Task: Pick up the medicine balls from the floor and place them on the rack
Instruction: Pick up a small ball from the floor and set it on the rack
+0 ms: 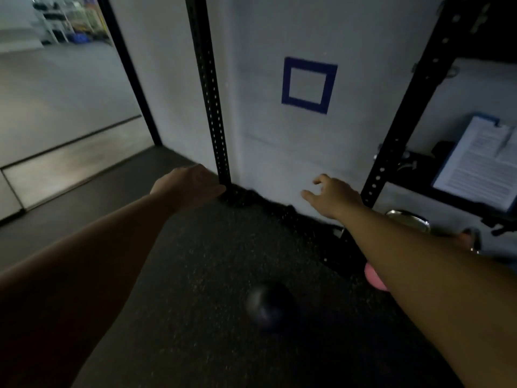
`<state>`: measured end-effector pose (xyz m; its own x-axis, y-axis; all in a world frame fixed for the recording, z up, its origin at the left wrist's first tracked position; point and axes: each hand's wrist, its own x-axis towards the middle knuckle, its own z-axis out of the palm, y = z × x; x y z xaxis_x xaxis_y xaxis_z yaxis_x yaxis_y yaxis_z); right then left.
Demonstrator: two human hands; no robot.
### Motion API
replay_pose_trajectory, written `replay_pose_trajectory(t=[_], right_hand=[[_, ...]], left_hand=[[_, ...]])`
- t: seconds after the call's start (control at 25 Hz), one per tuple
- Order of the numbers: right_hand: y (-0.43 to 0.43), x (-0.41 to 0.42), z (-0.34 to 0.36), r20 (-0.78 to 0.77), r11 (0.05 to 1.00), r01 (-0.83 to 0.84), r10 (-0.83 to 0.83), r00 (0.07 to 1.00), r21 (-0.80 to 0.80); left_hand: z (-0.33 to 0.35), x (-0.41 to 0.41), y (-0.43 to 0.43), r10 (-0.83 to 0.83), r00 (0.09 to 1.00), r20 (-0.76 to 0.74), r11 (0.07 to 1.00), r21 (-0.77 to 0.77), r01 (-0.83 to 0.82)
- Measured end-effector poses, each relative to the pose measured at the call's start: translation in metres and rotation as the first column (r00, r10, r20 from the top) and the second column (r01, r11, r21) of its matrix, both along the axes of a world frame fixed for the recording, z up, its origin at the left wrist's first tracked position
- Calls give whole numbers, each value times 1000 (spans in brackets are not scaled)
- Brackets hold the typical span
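Note:
A dark medicine ball [270,306] lies on the speckled rubber floor, low in the middle of the view. A pink ball [373,278] shows partly behind my right forearm, beside the foot of the black rack [397,135]. My left hand [190,184] is stretched forward near the base of a black perforated upright [211,93], fingers loosely curled and holding nothing. My right hand [333,196] reaches toward the white wall with fingers spread and empty. Both hands are well beyond the dark ball.
A blue tape square [309,84] marks the white wall. A clipboard with papers [478,163] rests on the rack's shelf at right. A shiny metal object [409,219] lies under that shelf. A mirror or opening fills the left side.

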<state>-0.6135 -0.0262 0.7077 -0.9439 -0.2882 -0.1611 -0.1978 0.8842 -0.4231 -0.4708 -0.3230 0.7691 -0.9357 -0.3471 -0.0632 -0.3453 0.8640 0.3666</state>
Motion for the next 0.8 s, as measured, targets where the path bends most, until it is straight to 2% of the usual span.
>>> replay_pose_trajectory(t=[0.2, 0.48, 0.64, 0.8], right_hand=[[-45, 16, -78, 56, 992, -78, 72, 996, 102], [-56, -29, -195, 167, 983, -93, 67, 984, 158], [-52, -42, -295, 257, 983, -64, 18, 966, 171], [-65, -39, -428, 355, 981, -31, -40, 934, 193]], left_hand=[[-99, -10, -18, -41, 993, 109, 999, 18, 39], [-225, -55, -42, -43, 964, 263, 998, 48, 32], [-323, -83, -54, -31, 952, 304, 996, 91, 4], [-463, -105, -57, -69, 932, 356, 985, 171, 7]])
